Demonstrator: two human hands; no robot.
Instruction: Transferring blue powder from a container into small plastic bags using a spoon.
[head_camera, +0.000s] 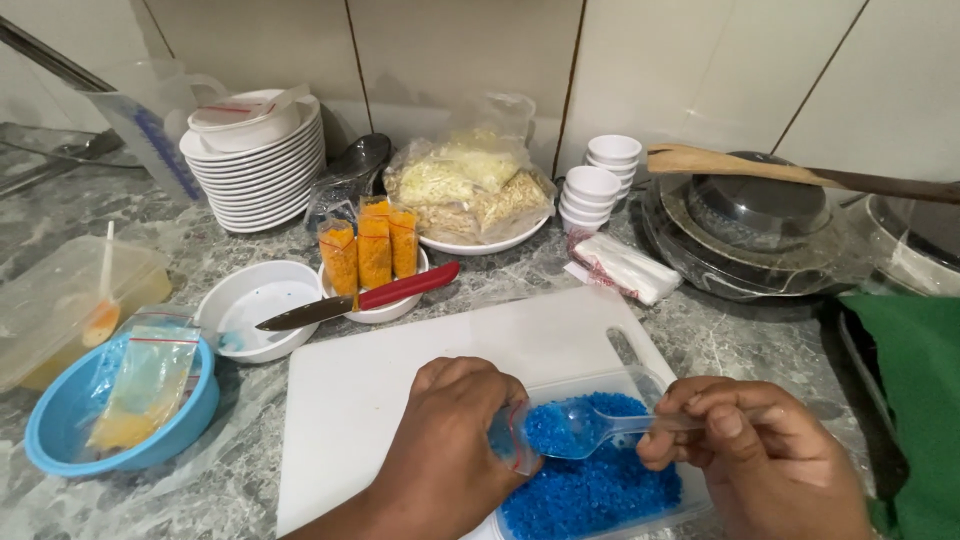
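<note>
1. Right hand (770, 455) pinches the handle of a clear plastic spoon (590, 425), fingers closed tight on it, the bowl carrying blue granules and pointing left.
2. Left hand (450, 450) is clamped around a small clear zip bag (512, 440), holding its mouth up to the spoon's tip; the spoon sits right at the opening.
3. Under both hands lies a clear shallow container (655, 505) full of blue granules (590, 490), resting on the white cutting board (400, 370).
4. Risk, as I judge it: the bag mouth is narrow and the spoon broad, so a slight tilt could scatter granules onto the board instead of into the bag. A slack left grip could let the opening fold shut.
5. Farther out: a red-handled knife (360, 300) lies across a small white bowl (385, 305) holding orange-filled packets (372, 250), blade reaching over a second white bowl (250, 305). An elbow nudge could dislodge it.
6. Left edge: a blue bowl (70, 420) holds packets; behind stand stacked white plates (260, 175).
</note>
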